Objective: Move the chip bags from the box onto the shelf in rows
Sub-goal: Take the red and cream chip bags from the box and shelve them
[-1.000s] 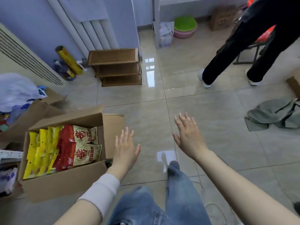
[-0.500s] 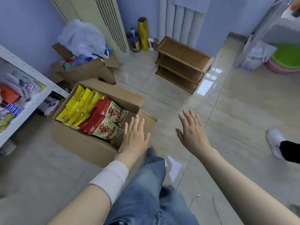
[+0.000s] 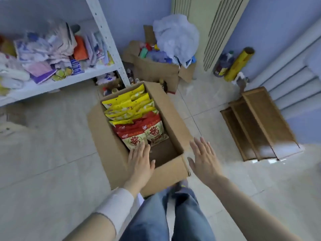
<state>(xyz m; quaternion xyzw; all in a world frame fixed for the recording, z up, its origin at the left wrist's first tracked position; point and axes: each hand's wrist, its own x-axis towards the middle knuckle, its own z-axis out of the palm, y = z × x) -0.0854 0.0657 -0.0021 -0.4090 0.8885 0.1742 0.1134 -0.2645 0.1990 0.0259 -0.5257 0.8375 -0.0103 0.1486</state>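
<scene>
Knees in jeans (image 3: pixel 156 216) fill the bottom of the head view; I am looking down past them. Both hands are empty.

On the left hand (image 3: pixel 141 163) the fingers are straight and close together, palm down over the near left part of the cardboard box (image 3: pixel 173 117). Its fingertips reach the lower edge of the nearest red chip bag (image 3: pixel 134 139). Contact or a small gap: I cannot tell. On the right hand (image 3: pixel 205 159) the fingers are straight and slightly spread. It is outside the box's right wall, beside the near corner.

The box stands on the tile floor (image 3: pixel 52 162) straight ahead, long axis running away from me with a slight lean left. Its near end shows bare cardboard bottom. Beyond that, two red bags lie side by side across the width, the second red bag (image 3: pixel 154 133) on the right. Behind them the yellow chip bags (image 3: pixel 128 108) overlap like shingles up to the far wall.

Key relation: the nearest red bag lies directly ahead of the left fingertips, so left is the closer hand. Right would have to cross the wall first.

The white metal shelf (image 3: pixel 57 85) sits far left, beyond the box, crowded with blurred mixed packets. I see no matching bags on it. That is also the left hand's side. Judgement: first pick not yet made.
</scene>
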